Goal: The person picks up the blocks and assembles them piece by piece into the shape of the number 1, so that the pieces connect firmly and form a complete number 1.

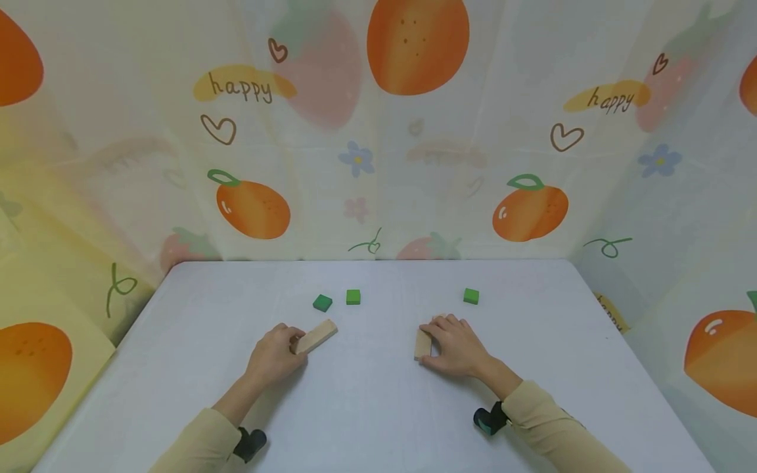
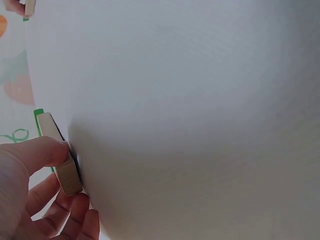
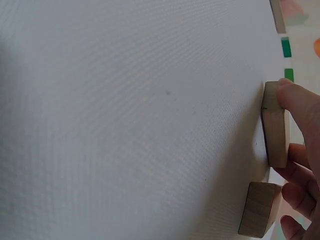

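My left hand [image 1: 276, 355] pinches the near end of a long, pale wooden block [image 1: 317, 336], which lies slanted, its far end pointing up and right. In the left wrist view the thumb is on one side of that block [image 2: 68, 175] and the fingers curl around the other. My right hand [image 1: 458, 348] grips another wooden block [image 1: 422, 345] between thumb and fingers; the right wrist view shows this block [image 3: 275, 127] lengthwise. Close beside it, near the other fingers, is a further wooden block [image 3: 259, 210], mostly hidden by the hand in the head view.
Beyond the left hand lie a dark green block [image 1: 322, 303] and a lighter green block [image 1: 353, 297]. Another green block [image 1: 471, 296] sits behind the right hand. The white table [image 1: 367, 420] ends at a fruit-printed cloth [image 1: 378, 184] at the back and sides.
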Tool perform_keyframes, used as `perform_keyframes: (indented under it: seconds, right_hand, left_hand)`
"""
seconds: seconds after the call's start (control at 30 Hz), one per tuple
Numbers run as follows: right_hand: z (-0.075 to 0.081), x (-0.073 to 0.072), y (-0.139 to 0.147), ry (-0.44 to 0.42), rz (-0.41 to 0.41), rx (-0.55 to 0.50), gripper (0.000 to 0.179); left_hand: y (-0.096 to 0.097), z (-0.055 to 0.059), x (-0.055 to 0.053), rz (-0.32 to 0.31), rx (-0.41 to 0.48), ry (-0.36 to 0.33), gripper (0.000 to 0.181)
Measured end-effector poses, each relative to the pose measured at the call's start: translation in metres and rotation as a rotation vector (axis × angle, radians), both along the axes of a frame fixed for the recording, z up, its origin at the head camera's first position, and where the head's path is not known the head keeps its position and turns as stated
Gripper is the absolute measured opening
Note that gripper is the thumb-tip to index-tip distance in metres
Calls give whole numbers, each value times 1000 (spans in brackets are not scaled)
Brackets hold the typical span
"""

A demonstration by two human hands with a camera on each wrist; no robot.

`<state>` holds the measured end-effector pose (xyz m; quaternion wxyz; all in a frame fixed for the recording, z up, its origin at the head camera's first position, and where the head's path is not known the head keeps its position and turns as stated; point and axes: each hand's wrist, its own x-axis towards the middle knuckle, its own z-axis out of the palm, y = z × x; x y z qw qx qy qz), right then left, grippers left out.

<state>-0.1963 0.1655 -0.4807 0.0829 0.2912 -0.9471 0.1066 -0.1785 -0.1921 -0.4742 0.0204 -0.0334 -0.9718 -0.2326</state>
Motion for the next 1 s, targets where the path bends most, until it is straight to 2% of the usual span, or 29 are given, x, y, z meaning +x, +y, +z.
perform_keyframes:
  seconds: [0.67,1.0]
  right_hand:
    - [3,0,0,7,10,-18,57]
    - [5,-2,0,-9,17,-20,59]
  left_hand:
    - [0,1,-2,-7,4,2,34]
    - [0,9,-1,-20,2,-7,35]
